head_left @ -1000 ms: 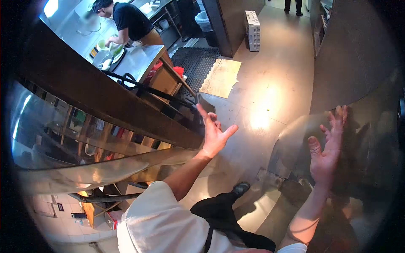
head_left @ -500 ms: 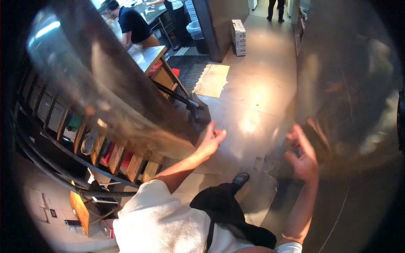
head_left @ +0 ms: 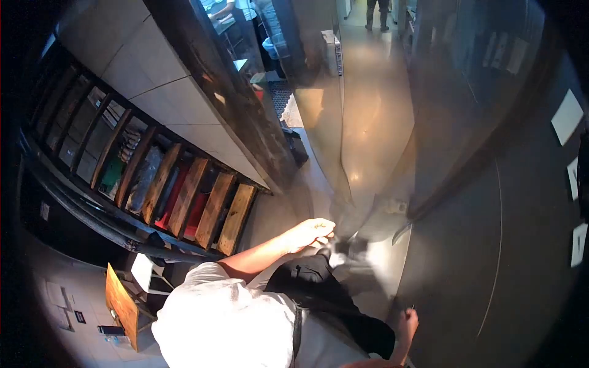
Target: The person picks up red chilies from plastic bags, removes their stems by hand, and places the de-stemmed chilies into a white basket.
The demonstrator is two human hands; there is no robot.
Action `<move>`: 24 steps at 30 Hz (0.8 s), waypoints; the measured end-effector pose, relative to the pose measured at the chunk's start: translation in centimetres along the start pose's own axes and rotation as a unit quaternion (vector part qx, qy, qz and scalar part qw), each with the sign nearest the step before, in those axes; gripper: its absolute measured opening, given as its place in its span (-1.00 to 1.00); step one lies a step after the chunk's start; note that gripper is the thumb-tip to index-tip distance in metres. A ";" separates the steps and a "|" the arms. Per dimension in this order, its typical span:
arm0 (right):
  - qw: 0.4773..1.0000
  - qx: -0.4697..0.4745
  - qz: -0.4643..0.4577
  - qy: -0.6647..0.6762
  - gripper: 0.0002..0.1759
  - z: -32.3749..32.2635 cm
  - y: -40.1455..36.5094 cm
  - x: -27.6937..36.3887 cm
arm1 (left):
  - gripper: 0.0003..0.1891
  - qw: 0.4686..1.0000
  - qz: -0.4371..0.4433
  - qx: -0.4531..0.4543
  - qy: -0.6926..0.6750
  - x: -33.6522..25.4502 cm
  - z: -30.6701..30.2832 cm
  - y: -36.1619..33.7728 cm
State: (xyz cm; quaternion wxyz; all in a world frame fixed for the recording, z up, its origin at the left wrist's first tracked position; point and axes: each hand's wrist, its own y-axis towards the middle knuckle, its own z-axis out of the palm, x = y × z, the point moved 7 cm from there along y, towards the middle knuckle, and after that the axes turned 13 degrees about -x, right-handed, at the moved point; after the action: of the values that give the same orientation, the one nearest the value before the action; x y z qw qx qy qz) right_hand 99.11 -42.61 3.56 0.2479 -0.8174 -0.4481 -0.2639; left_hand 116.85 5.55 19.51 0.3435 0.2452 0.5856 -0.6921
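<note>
Distant person (head_left: pixel 377 13) cut off at top; right hand (head_left: pixel 408 320): grip unclear.

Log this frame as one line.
left hand: fingers curled, above floor | right hand: near black trousers, contents unclear | wooden steps: image left

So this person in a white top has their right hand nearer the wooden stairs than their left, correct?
Not quite: in the head view, the left hand is nearer the wooden stairs, and the right hand farther. The white top is right.
</note>
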 end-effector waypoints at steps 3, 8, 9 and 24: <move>0.987 0.030 0.146 -0.064 -0.67 2.6 -11.4 -15.7 | -0.66 0.999 -0.005 0.010 0.042 2.0 -1.1 -1.3; 0.894 0.055 0.437 0.081 -0.75 9.8 -37.4 -27.9 | -0.68 0.988 -0.001 0.085 0.128 5.1 -0.8 -3.4; 0.872 0.046 0.478 0.093 -0.74 10.0 -41.0 -26.5 | -0.65 0.980 0.020 0.105 0.165 5.5 -0.9 -4.4; 0.810 -0.137 0.565 0.076 -0.45 10.4 -78.9 -0.3 | -0.67 0.738 -0.227 0.046 0.634 40.7 -43.4 -4.7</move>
State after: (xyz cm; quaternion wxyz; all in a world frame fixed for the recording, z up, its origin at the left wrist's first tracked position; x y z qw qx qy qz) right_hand 32.99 1.43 8.99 0.2719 -0.9293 0.1539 -0.1970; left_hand 84.33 40.80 -16.05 -0.2860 0.5023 0.6737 -0.4605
